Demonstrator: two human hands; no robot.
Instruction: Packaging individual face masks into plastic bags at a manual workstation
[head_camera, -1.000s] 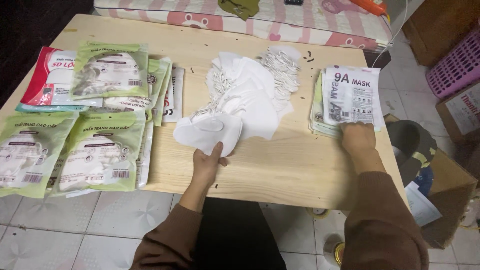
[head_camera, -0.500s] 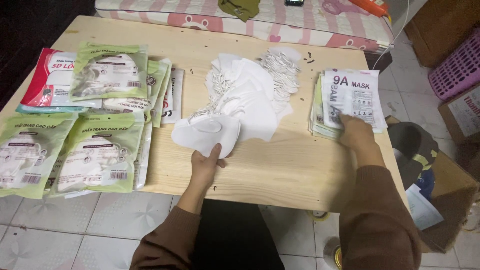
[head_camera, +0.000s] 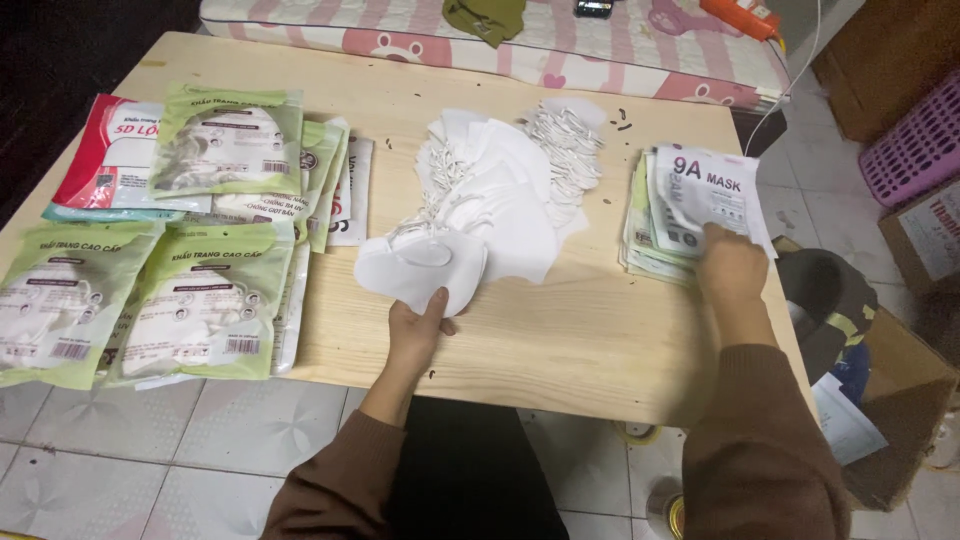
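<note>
Hands work on a pale wooden tabletop (head_camera: 560, 340), seen from above. The left hand (head_camera: 418, 330) lies at the near edge of a heap of loose white face masks (head_camera: 500, 205), its grip closed on the nearest white mask (head_camera: 420, 272) — thumb on top, fingers hidden beneath the fabric. That mask lies flat on the wood at the front of the heap, touching the masks behind it, whose tangled ear loops (head_camera: 570, 145) spread toward the far side.

The right hand (head_camera: 730, 265) is on a stack of printed packets (head_camera: 690, 215) near the tabletop's right edge. Its fingers press into the top packet, white with dark print, which is lifted and slightly curled; whether the grip is pinched shut on it or only resting cannot be told, since the fingertips are hidden. Both arms wear brown sleeves (head_camera: 760, 450).

To the left, well apart from the heap, filled green packets (head_camera: 205, 300) lie in overlapping rows, two at the near left corner overhanging the edge. A red and white packet (head_camera: 105, 150) sits at the far left, partly under a green one.

Beyond the tabletop runs a pink striped mattress (head_camera: 560, 50) — an olive cloth (head_camera: 485, 15) rests on it. A purple basket (head_camera: 915, 145) stands on the floor at right.
</note>
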